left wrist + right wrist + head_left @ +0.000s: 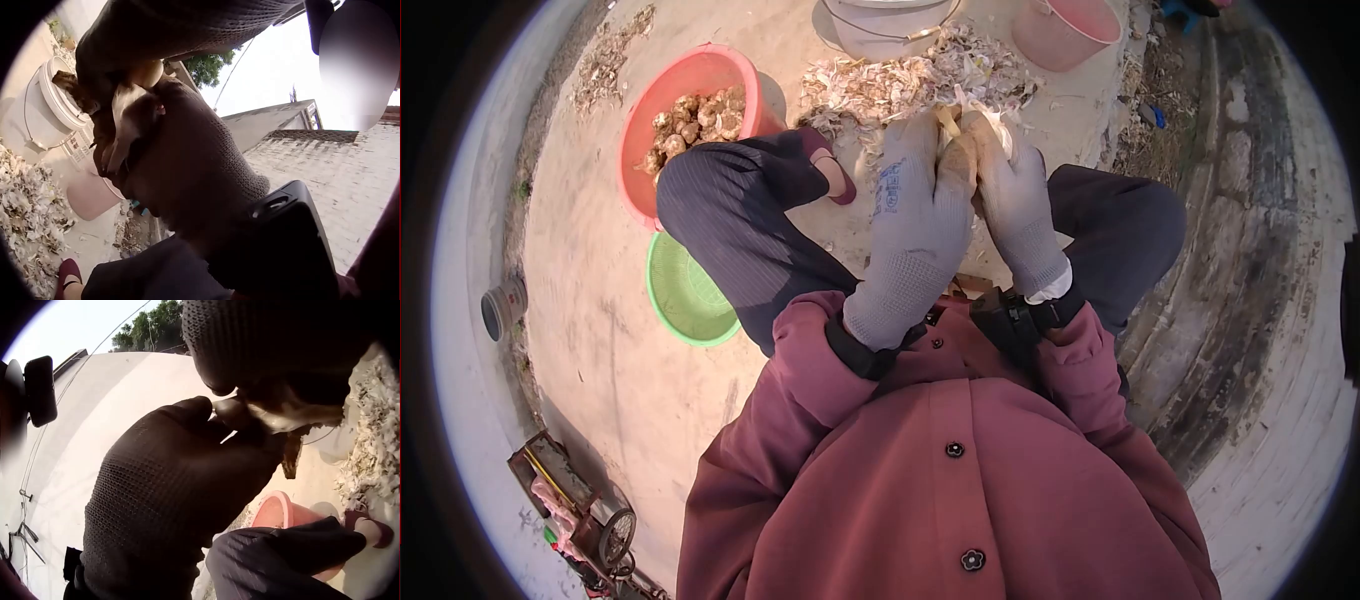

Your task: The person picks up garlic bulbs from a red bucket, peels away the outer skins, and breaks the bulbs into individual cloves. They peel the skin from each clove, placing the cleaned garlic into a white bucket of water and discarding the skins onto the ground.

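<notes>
Both hands wear grey knit gloves and meet in front of the body, over the ground between the knees. The left hand and right hand grip a garlic bulb between them, thumbs close together on top. A pale, rounded clove shows between the fingers in the left wrist view. Loose whitish skin hangs from the bulb, and a dry brown piece dangles below it in the right wrist view. The fingers cover much of the bulb.
A heap of garlic skins lies beyond the hands, by a white bucket and a pink bucket. On the left stand a pink basin of garlic bulbs and a green basket. A cart is at lower left.
</notes>
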Available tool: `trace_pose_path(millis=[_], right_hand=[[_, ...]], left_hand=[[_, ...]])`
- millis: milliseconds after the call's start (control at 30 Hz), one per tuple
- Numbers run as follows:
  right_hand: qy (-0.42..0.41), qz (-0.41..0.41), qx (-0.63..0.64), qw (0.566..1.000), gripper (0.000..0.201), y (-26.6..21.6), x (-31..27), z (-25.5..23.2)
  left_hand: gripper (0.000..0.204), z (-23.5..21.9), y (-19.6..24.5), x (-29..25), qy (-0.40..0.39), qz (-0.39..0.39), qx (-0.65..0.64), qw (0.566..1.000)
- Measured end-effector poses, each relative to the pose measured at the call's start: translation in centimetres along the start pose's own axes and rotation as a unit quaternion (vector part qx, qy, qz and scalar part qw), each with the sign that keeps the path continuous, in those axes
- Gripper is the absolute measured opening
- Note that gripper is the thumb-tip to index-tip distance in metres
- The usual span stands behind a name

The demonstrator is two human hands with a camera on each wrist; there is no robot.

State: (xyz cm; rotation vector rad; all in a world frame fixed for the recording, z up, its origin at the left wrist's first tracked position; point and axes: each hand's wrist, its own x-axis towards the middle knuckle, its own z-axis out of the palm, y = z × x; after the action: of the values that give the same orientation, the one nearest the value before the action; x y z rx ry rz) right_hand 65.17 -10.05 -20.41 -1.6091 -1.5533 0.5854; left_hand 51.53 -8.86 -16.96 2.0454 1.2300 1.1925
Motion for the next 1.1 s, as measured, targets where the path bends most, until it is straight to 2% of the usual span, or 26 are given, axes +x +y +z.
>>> trace_pose_path(millis=[33, 67, 100, 133, 167, 200, 233, 300, 367, 433, 500, 533, 567, 600, 633, 700, 767, 800, 833, 867, 900, 933, 967, 1000, 1033, 1100], right_hand=[[-0.002, 0.000, 0.000, 1.000, 0.025, -2.3, 1.3, -1.3], [-0.031, 0.121, 0.127, 0.984, 0.022, -5.0, 2.7, -2.6], [-0.055, 0.239, 0.252, 0.936, 0.022, -6.1, 3.1, -3.4], [-0.045, 0.180, 0.299, 0.936, 0.023, -5.1, 3.6, -2.9], [-0.044, 0.180, 0.300, 0.936, 0.023, -4.6, 3.4, -3.0], [-0.010, 0.140, 0.249, 0.958, 0.022, -4.2, 3.3, -3.0], [0.023, 0.099, 0.198, 0.975, 0.022, -4.4, 3.4, -2.9], [0.035, 0.069, 0.166, 0.983, 0.020, -4.9, 4.1, -3.0], [0.044, 0.043, 0.129, 0.990, 0.019, -4.2, 4.2, -2.6], [0.144, -0.150, -0.139, 0.968, 0.020, -3.2, 4.9, -1.8], [0.129, -0.140, -0.144, 0.971, 0.023, -4.3, 4.4, -2.2], [0.113, -0.126, -0.149, 0.974, 0.027, -5.1, 4.1, -2.5], [0.115, -0.129, -0.146, 0.974, 0.027, -5.3, 3.9, -2.4], [0.097, -0.132, -0.138, 0.977, 0.029, -5.2, 3.7, -2.4], [0.081, -0.135, -0.133, 0.979, 0.030, -4.9, 3.5, -2.4], [0.107, -0.163, -0.162, 0.967, 0.032, -4.0, 2.5, -1.7], [0.114, -0.030, -0.002, 0.993, 0.030, -4.3, 1.7, -1.1], [0.115, -0.119, -0.100, 0.981, 0.030, -2.8, 1.5, -0.5], [0.117, -0.121, -0.100, 0.981, 0.030, -3.4, 1.5, -0.7], [0.090, 0.075, 0.166, 0.979, 0.029, -4.5, 1.3, -1.0], [0.052, 0.264, 0.414, 0.870, 0.029, -5.2, 1.1, -1.2], [0.052, 0.262, 0.414, 0.870, 0.029, -5.0, 0.7, -1.3], [0.022, 0.149, 0.298, 0.943, 0.030, -4.4, 0.3, -1.5], [-0.008, 0.031, 0.173, 0.984, 0.031, -3.9, 0.0, -1.8], [-0.005, 0.030, 0.173, 0.985, 0.031, -4.0, 0.0, -2.1], [0.033, -0.216, -0.037, 0.975, 0.030, -4.4, -0.3, -2.9]], left_hand=[[0.018, -0.6, 1.1, 1.4, -0.045, -0.104, -0.083, 0.990], [0.018, -1.3, 1.5, 2.7, -0.042, -0.071, -0.033, 0.996], [0.018, -1.7, 1.4, 3.4, -0.048, -0.072, -0.036, 0.996], [0.019, -2.0, 1.2, 4.1, -0.075, -0.076, -0.061, 0.992], [0.021, -2.1, 1.1, 4.5, -0.100, -0.079, -0.084, 0.988], [0.025, -1.7, 1.3, 4.5, -0.038, -0.017, -0.095, 0.995], [0.025, -1.9, 1.8, 4.8, -0.038, -0.018, -0.091, 0.995], [0.036, -2.3, 3.0, 5.3, -0.089, -0.173, -0.077, 0.978], [0.037, -1.0, 2.3, 5.3, -0.056, -0.160, -0.077, 0.983], [0.037, 0.1, 2.1, 4.9, -0.019, -0.143, -0.077, 0.987], [0.040, 1.2, 2.3, 5.1, 0.000, -0.283, -0.187, 0.941], [0.033, 2.0, 2.6, 4.7, 0.067, -0.241, -0.150, 0.957], [0.033, 2.1, 2.0, 3.9, 0.070, -0.238, -0.148, 0.957], [0.029, 2.3, 1.4, 3.2, 0.100, -0.090, 0.035, 0.990], [0.024, 2.4, 1.1, 2.9, 0.127, 0.062, 0.213, 0.967], [0.017, 2.0, 0.9, 2.6, 0.158, 0.104, 0.223, 0.956], [0.012, 1.2, 1.6, 2.5, 0.101, 0.015, 0.077, 0.992], [0.008, 0.5, 2.5, 2.8, 0.057, -0.056, -0.013, 0.997], [0.008, 0.1, 2.4, 2.7, 0.060, -0.053, -0.013, 0.997], [0.009, -0.2, 2.0, 2.5, 0.048, -0.020, -0.009, 0.999], [0.010, -0.4, 1.7, 2.3, 0.036, 0.011, -0.006, 0.999], [0.012, -0.4, 1.5, 2.2, 0.044, 0.028, -0.004, 0.999], [0.012, -0.5, 1.4, 2.1, 0.045, 0.030, -0.004, 0.999], [0.012, -0.7, 1.3, 2.1, 0.034, 0.038, -0.008, 0.999], [0.013, -0.8, 1.2, 2.0, 0.023, 0.048, -0.012, 0.999], [0.016, -1.4, 1.1, 1.8, 0.009, 0.074, 0.007, 0.997]])
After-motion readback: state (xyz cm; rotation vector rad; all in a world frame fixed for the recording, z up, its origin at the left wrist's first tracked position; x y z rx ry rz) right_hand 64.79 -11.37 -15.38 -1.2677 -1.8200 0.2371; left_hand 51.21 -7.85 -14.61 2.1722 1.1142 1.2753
